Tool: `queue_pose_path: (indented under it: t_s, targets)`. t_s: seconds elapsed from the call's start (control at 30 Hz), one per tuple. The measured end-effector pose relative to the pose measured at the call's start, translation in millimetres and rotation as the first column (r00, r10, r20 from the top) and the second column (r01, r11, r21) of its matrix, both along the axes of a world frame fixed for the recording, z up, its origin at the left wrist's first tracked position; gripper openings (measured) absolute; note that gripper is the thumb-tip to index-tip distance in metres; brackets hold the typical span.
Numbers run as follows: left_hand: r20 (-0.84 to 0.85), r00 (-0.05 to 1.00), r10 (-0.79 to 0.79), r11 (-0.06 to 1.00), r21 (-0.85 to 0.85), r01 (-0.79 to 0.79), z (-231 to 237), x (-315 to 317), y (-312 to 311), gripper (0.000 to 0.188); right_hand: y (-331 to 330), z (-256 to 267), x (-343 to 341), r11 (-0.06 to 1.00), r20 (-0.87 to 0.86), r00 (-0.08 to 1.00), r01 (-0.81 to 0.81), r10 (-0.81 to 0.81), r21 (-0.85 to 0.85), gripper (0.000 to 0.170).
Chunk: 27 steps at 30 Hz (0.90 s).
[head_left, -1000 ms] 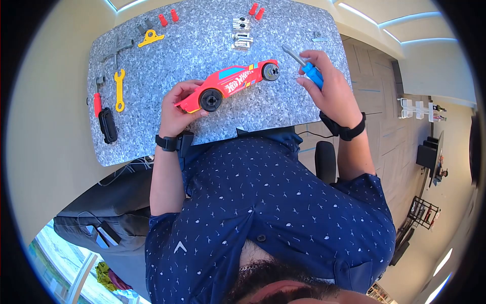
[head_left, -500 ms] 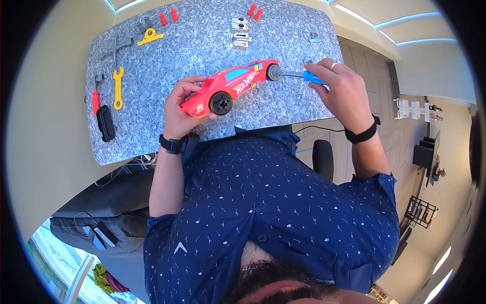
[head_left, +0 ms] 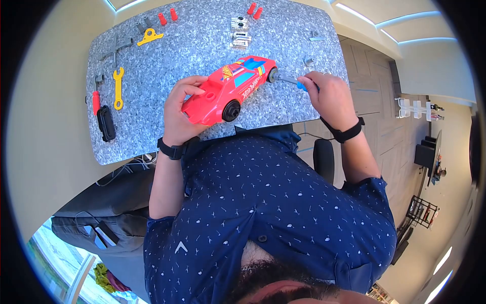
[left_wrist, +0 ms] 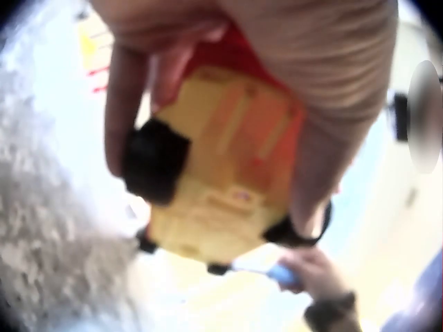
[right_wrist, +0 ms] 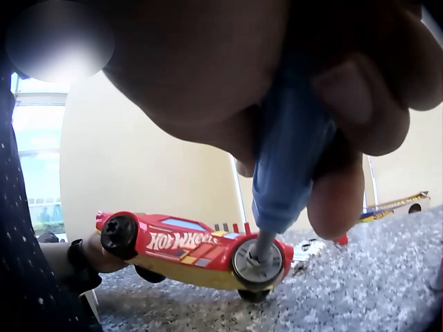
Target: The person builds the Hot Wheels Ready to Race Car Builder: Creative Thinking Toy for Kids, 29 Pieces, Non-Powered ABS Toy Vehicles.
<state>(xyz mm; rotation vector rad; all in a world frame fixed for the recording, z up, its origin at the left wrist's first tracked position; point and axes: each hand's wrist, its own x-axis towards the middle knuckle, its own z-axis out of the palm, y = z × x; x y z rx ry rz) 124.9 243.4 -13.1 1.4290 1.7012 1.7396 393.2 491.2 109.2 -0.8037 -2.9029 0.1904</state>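
Note:
A red Hot Wheels toy car (head_left: 242, 81) is tilted over the table, its yellow underside (left_wrist: 221, 187) facing the left wrist camera. My left hand (head_left: 177, 114) grips its rear end, fingers on one side and thumb on the other, by the black rear wheel (head_left: 231, 110). A blue-handled toy screwdriver (right_wrist: 285, 173) is held by my right hand (head_left: 333, 99), fingers around the handle. Its grey shaft (head_left: 290, 80) meets the grey hub of the front wheel (right_wrist: 242, 270) in the right wrist view.
A small grey piece (head_left: 308, 61) lies beyond my right hand. Silver-wrapped parts (head_left: 241, 39) and red pegs (head_left: 251, 8) are at the back. On the left are a yellow wrench (head_left: 118, 88), a yellow bracket-like part (head_left: 150, 37), a red-handled tool (head_left: 96, 103) and a black case (head_left: 106, 123).
My right hand has brought the screwdriver left to the car's front wheel. The left hand has rolled the car, so more of its top shows. A small grey piece now shows on the table.

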Motion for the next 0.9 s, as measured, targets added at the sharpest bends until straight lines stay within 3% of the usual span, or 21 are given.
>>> queue_pose_path:
  t_s: [0.03,0.13,0.23,0.33,0.43,0.53,0.63,0.73,0.83,0.9]
  targets:
    - [-0.012,1.000,0.003,1.000,0.001,-0.003,2,0,0,0.068,1,-5,0,0.998,0.011,0.999,0.046,-0.046,-0.043,0.034]
    - [-0.053,0.999,-0.009,1.000,-0.005,0.009,3,-2,-2,0.069,-8,-10,0,0.998,-0.204,0.977,-0.070,0.069,0.001,0.045]
    - [-0.092,0.996,-0.011,1.000,-0.012,0.010,3,-2,-2,0.069,-11,-18,7,0.992,-0.193,0.981,-0.029,0.005,-0.122,0.058]
    - [-0.082,0.997,-0.016,1.000,-0.016,0.015,4,0,-2,0.068,-15,-20,4,0.948,-0.033,0.972,0.219,-0.233,-0.233,0.060]
    - [-0.057,0.998,-0.021,1.000,-0.016,0.020,5,0,-1,0.066,-15,-18,5,0.994,-0.227,0.974,-0.012,-0.012,-0.104,0.059]
    - [-0.064,0.998,-0.019,1.000,-0.021,0.018,6,1,-2,0.064,-10,-18,10,0.985,-0.205,0.979,-0.045,0.010,-0.168,0.062]
    - [-0.081,0.996,-0.021,1.000,-0.024,0.019,8,2,-2,0.063,-11,-15,5,0.934,-0.071,0.978,0.163,-0.195,-0.318,0.064]
    - [-0.104,0.995,-0.014,1.000,-0.028,0.011,8,2,-2,0.063,-12,-14,4,0.980,-0.205,0.977,0.026,-0.067,-0.195,0.065]
    - [-0.123,0.992,-0.011,0.999,-0.034,0.007,9,2,-2,0.063,-11,-12,5,0.980,-0.184,0.983,-0.018,-0.019,-0.199,0.067]
    - [-0.121,0.993,-0.019,0.999,-0.033,0.015,8,2,-2,0.063,-9,-16,3,0.951,-0.056,0.986,0.135,-0.157,-0.279,0.068]
